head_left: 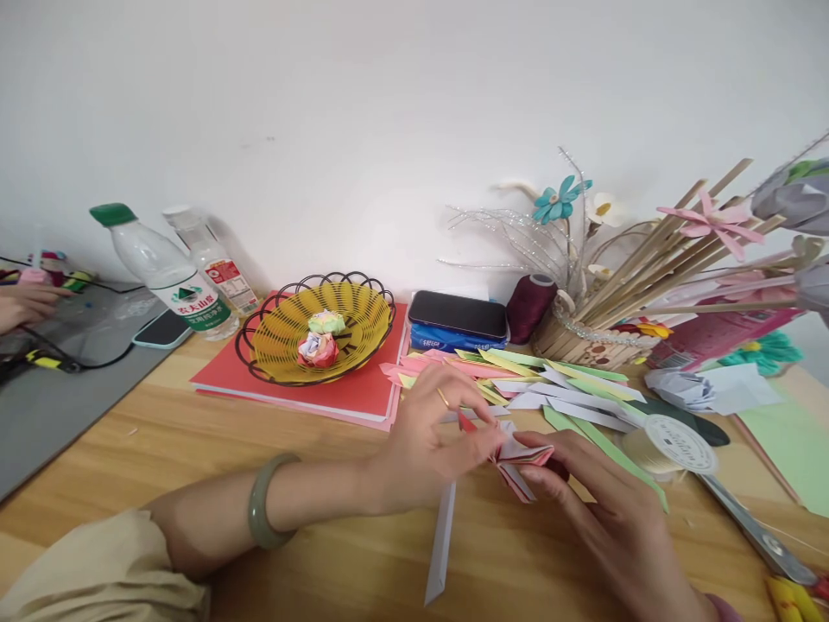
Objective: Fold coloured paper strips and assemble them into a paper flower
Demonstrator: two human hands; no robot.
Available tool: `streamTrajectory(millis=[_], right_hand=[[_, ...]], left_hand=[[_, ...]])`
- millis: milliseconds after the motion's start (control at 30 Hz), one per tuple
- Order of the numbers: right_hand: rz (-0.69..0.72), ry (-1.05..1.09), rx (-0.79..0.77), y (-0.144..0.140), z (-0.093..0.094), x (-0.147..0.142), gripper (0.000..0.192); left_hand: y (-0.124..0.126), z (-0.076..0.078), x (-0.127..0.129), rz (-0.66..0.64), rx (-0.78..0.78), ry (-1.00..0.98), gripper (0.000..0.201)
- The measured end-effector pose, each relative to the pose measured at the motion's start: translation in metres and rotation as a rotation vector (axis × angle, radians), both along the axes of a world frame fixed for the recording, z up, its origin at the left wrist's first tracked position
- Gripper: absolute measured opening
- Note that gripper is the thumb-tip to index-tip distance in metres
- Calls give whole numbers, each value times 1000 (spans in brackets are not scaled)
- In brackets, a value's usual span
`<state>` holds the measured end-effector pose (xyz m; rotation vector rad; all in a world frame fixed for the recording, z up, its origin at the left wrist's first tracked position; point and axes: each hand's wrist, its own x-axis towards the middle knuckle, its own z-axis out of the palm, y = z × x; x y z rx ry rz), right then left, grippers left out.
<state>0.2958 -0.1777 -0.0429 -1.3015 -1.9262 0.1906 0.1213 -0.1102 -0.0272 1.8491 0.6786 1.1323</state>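
Between my two hands is a folded paper piece (516, 453), white and red, with several pleated layers fanning out. My left hand (437, 432), with a ring and a green bangle on the wrist, pinches its left side between thumb and fingers. On the other side my right hand (599, 492) grips the layered edge with thumb and forefinger. A narrow white paper strip (441, 544) hangs or lies below my left hand; whether it joins the piece is hidden. Behind my hands lies a pile of folded paper strips (576, 393) in pink, yellow, green and white.
A yellow basket (278, 345) holding two paper balls (318, 349) stands on red paper sheets (226, 373). Bottles (174, 281) are at left. Scissors (757, 527), a thread spool (670, 445) and a craft-flower basket (563, 333) are at right. Another person's hand (29, 304) shows far left.
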Motion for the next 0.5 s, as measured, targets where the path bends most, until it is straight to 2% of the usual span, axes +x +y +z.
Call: streamTrajectory(millis=[67,200,300,400,500], right_hand=[[27,20,-30,0,2,-1,15],[45,56,-85,2,4,-2,12],[71,75,-125,2,4,-1,12],[69,91,-182,2,4,-1,11],[54,120,-248,1,4,-1,12]], left_hand=[[1,6,-1,-75,112,78,6],[5,16,-1,-70,216,159,6],[9,21,-1,-134,263,175,9],[11,24,-2,-174,150,232,10],[12,24,-3,-227,-109,283,9]])
